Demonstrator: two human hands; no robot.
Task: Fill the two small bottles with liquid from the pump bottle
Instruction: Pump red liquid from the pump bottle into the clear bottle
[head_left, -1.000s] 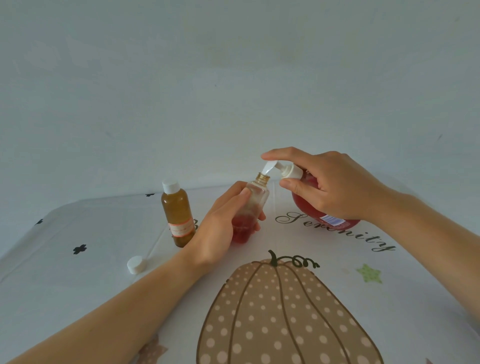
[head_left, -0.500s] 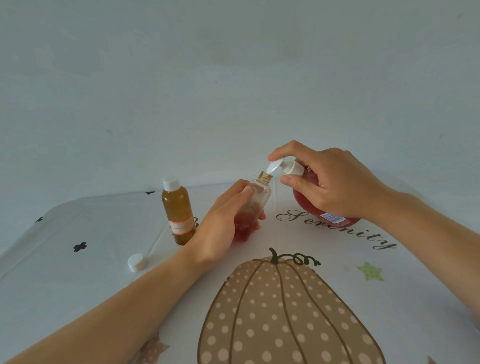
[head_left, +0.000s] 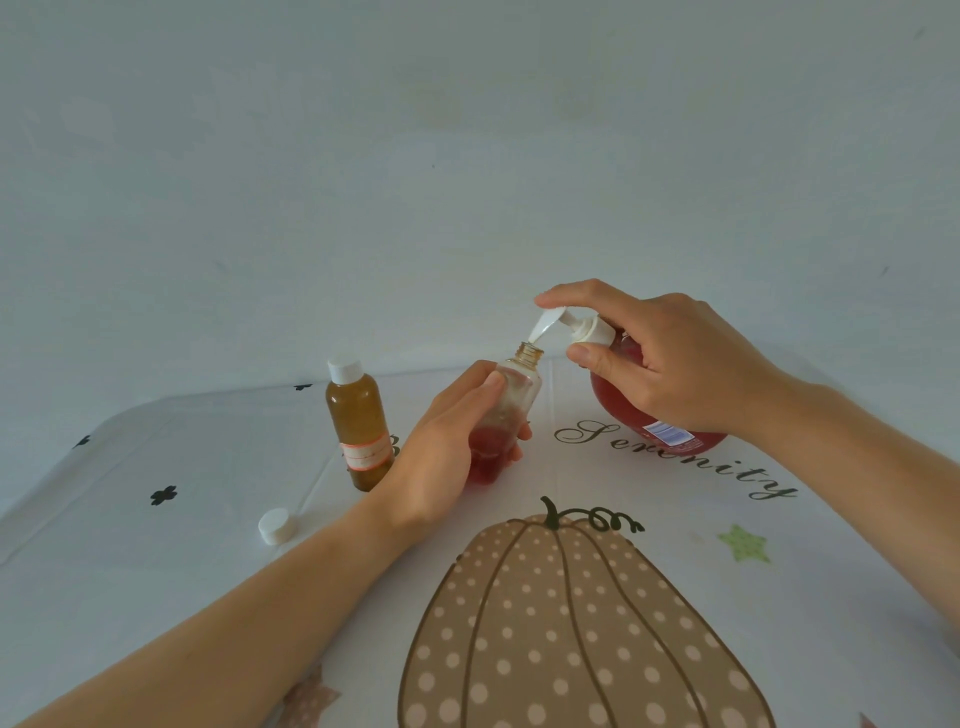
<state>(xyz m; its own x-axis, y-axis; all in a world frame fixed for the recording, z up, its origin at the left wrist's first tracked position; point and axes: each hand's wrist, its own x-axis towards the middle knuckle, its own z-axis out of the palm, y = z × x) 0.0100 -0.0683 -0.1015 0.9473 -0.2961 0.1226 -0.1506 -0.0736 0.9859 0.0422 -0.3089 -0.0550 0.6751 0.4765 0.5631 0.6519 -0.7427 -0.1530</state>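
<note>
Plainly, the small clear bottle (head_left: 511, 395) is a light, thin-walled thing. It sits near the middle of the frame, tilted to the right, with its open threaded mouth just under the pump nozzle (head_left: 543, 327). Red liquid fills only its bottom part. The left hand (head_left: 441, 457) has its grip closed round the lower body, which seems the sensible place. A squeeze higher up on soft plastic could push liquid out, and any drip would make it slippery.

The pump bottle (head_left: 621, 402), right of centre, looks the heavier piece, round-bellied and well filled with red. The right hand (head_left: 670, 364) grips it at the neck, forefinger on top of the pump head and thumb under the collar, so a press should not tip it.

Left of the left hand an amber bottle (head_left: 358, 426) stands upright and capped, and a loose white cap (head_left: 275, 526) lies toward the lower left. The counter (head_left: 182, 571) wears a smooth printed cloth with a dotted pumpkin (head_left: 561, 623), probably slick under a bottle base. A plain pale wall (head_left: 467, 156) fills the upper half.
</note>
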